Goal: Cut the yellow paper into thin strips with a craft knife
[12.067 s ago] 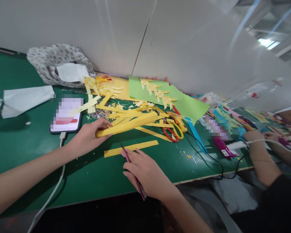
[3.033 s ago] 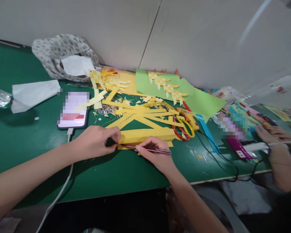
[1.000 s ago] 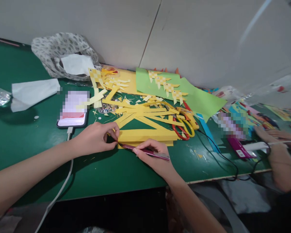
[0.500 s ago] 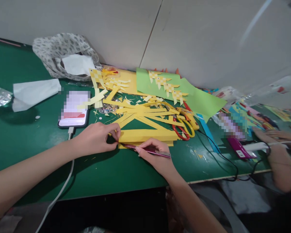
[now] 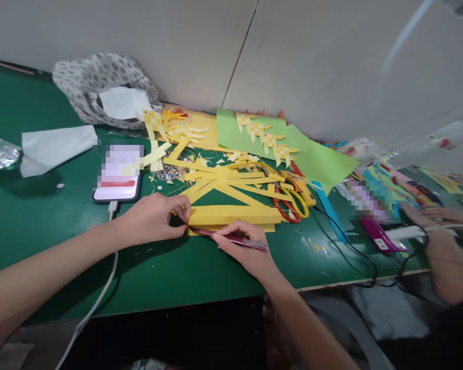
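Paper [image 5: 231,214] | left hand [image 5: 160,218] pinches left edge | right hand [image 5: 250,246] grips pen [image 5: 233,239] | tabletop [image 5: 173,275] room toward front edge

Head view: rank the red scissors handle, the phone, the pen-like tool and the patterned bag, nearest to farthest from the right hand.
From the right hand:
1. Pen-like tool: held in it.
2. Red scissors handle: beyond it, to the right.
3. Phone: off to the left.
4. Patterned bag: farthest, back left.
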`<state>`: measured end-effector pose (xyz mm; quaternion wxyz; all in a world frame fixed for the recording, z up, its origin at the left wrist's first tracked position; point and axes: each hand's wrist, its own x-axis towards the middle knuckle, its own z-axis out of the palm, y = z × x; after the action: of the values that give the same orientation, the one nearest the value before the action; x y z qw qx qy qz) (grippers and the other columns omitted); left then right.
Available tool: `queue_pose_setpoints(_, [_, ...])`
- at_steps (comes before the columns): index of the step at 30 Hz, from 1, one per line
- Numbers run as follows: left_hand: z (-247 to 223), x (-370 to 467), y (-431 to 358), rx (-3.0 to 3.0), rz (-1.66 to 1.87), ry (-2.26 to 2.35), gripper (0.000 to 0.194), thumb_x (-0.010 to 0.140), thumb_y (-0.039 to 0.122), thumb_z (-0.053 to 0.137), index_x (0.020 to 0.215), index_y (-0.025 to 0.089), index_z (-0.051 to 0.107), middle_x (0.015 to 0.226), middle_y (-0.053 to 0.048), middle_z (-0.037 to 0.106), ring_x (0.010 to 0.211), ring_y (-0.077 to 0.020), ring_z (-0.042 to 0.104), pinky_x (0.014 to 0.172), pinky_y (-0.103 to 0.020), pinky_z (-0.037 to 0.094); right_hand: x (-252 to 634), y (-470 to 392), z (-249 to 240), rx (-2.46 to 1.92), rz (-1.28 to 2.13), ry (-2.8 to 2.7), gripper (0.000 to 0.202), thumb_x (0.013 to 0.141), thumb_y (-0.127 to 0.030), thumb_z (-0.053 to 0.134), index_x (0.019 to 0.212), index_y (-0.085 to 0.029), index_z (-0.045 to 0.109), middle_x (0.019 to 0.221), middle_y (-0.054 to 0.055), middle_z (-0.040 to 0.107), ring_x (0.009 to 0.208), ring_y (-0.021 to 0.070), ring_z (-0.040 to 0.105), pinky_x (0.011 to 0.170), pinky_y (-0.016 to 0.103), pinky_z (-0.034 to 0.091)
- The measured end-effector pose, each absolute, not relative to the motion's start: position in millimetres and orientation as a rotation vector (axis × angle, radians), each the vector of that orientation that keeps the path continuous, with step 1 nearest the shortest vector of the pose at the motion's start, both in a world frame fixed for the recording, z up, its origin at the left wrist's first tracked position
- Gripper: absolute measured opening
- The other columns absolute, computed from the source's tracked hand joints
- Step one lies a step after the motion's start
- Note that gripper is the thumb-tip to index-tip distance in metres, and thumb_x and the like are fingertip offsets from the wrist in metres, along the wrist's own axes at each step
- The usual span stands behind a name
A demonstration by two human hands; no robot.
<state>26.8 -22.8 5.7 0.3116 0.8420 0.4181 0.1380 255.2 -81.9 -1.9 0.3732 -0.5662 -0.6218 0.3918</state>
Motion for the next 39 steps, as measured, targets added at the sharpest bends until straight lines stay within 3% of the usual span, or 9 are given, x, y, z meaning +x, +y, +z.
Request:
queue_pose_setpoints(6, [6.3, 27.5, -22.9, 2.210, 0.381, 1.101, 0.011, 0.073, 0.025, 0.058, 0.080, 0.022, 0.050, 0.068, 0.006, 0.068, 0.044, -0.0075, 0.052, 0.050, -0.021, 0.037, 256.3, -82.8, -1.1, -1.429, 1.054, -1.506, 0.016, 0.071, -0.030, 0.072, 0.064, -0.018, 0.063, 0.057, 0.000, 0.063, 0.052, 0.0134, 0.060, 0.050, 0.023, 0.045])
queue_pose_setpoints(16, [8.8, 27.7, -23.9, 2.210, 0.379, 1.089, 0.010, 0.073, 0.024, 0.057, 0.080, 0.022, 0.051, 0.060, 0.007, 0.064, 0.043, -0.0086, 0.053, 0.047, -0.020, 0.036, 255.3, -82.6, 0.7, -1.452, 0.966, -1.652, 0.012, 0.071, -0.029, 0.073, 0.067, -0.019, 0.068, 0.062, 0.002, 0.067, 0.055, 0.0140, 0.059, 0.051, 0.024, 0.045])
queue_pose_setpoints(25, [6.8, 26.8, -23.4, 2.193, 0.382, 1.092, 0.009, 0.072, 0.024, 0.058, 0.080, 0.022, 0.053, 0.072, 0.007, 0.069, 0.045, -0.0068, 0.052, 0.051, -0.020, 0.038, 253.9, -82.8, 3.0, -1.452, 1.095, -1.466, 0.019, 0.070, -0.031, 0.071, 0.064, -0.019, 0.058, 0.053, 0.000, 0.062, 0.050, 0.0143, 0.059, 0.049, 0.025, 0.044])
queue_pose_setpoints(39, [5.6, 26.5, -22.8, 2.184, 0.399, 1.079, 0.008, 0.073, 0.024, 0.057, 0.079, 0.022, 0.052, 0.075, 0.005, 0.071, 0.050, -0.0089, 0.058, 0.050, -0.021, 0.039, 260.9, -82.4, -0.9, -1.416, 0.980, -1.448, 0.019, 0.070, -0.028, 0.068, 0.063, -0.021, 0.052, 0.053, -0.003, 0.055, 0.050, 0.0141, 0.057, 0.048, 0.025, 0.043])
